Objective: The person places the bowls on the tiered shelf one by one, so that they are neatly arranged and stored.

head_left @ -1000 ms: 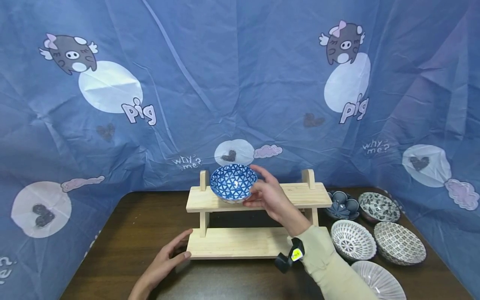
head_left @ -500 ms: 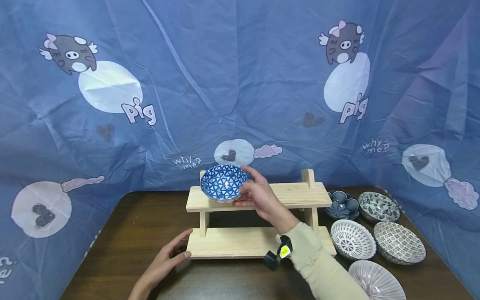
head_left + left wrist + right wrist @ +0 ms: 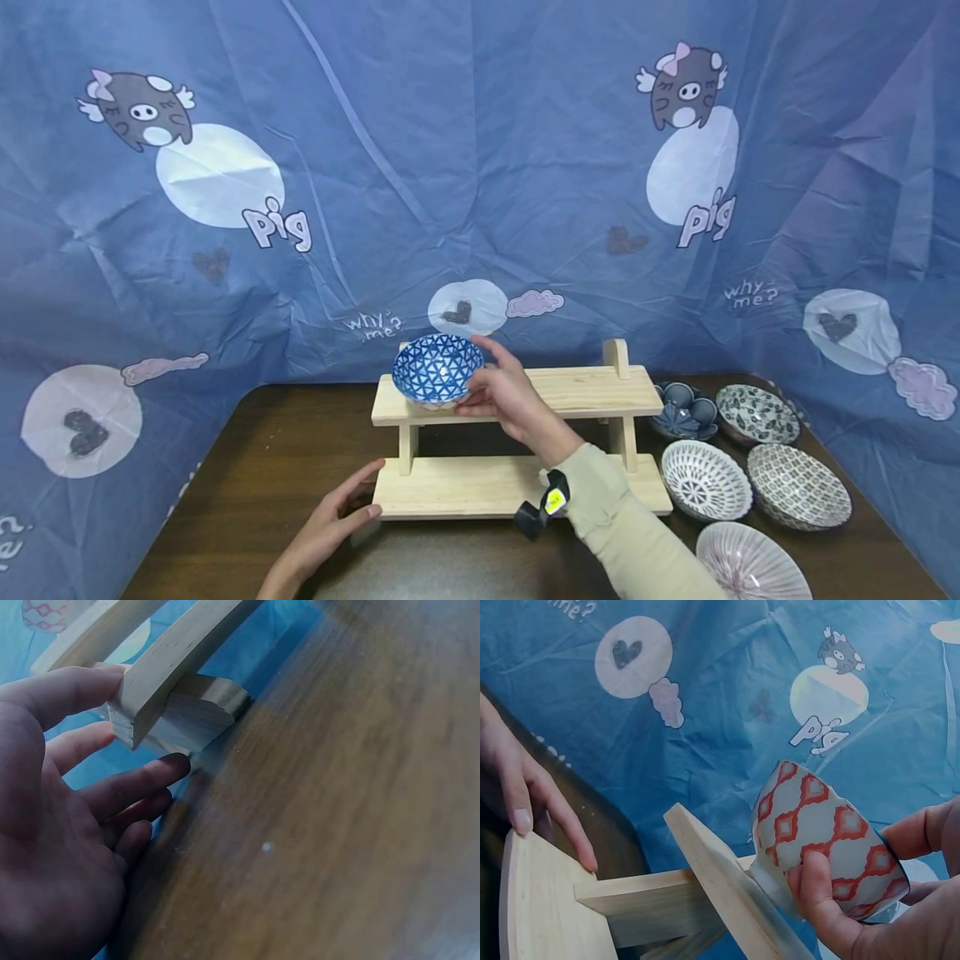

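Observation:
A small bowl (image 3: pixel 437 368), blue and white triangles inside and red diamonds on its white outside, sits at the left part of the upper shelf of a two-tier wooden display stand (image 3: pixel 480 486). It leans toward the head camera. My right hand (image 3: pixel 507 400) grips its right side, thumb on the outer wall in the right wrist view and fingers at the far rim. In that view, the bowl's foot (image 3: pixel 769 889) is right at the shelf board. My left hand (image 3: pixel 322 529) holds the lower shelf's left end between thumb and index finger, other fingers loosely bent.
To the right of the stand are a white bowl with dark strokes (image 3: pixel 707 481), a lattice-patterned bowl (image 3: pixel 799 487), a floral bowl (image 3: pixel 758 415), a striped bowl (image 3: pixel 753 562) and dark blue dishes (image 3: pixel 681 408). A blue printed cloth (image 3: pixel 525 167) hangs behind the brown table (image 3: pixel 247 483).
My right hand has moved the blue-and-white bowl leftward along the upper shelf and slightly down, to its left part. My left hand has stayed at the stand's end.

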A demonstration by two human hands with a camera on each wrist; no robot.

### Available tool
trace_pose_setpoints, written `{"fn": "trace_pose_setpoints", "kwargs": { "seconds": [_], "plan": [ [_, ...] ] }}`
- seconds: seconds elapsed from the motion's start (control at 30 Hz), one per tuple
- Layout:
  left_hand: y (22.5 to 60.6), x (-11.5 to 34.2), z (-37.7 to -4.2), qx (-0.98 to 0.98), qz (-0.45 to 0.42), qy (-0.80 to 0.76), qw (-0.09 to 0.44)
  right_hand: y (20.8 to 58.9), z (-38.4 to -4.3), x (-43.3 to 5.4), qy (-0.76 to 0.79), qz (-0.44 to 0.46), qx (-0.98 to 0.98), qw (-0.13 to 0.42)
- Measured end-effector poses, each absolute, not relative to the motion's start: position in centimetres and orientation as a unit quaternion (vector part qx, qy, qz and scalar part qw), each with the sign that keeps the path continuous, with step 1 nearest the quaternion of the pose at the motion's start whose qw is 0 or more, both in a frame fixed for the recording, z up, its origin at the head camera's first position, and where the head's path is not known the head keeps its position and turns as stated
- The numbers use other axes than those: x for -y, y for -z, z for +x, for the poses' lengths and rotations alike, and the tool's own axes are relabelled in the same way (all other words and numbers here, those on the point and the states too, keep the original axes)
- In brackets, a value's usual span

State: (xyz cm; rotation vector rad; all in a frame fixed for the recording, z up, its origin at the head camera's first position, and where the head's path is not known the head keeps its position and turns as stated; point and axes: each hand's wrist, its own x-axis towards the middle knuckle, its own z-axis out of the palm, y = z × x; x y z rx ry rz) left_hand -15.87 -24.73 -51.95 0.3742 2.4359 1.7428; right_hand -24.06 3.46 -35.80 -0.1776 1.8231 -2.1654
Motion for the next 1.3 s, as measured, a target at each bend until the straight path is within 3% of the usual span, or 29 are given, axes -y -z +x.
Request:
{"fn": "trace_pose_setpoints", "kwargs": {
  "seconds": [0.93,1.3],
  "plan": [
    [52.1,24.7,-16.0,-0.818,0.099,-0.563,0.067,37.2,-24.9,-2.7,0.761,-0.048,-0.628,0.154],
    [52.3,24.8,-16.1,-0.820,0.101,-0.560,0.068,37.4,-25.0,-3.1,0.739,-0.053,-0.647,0.181]
  ]
}}
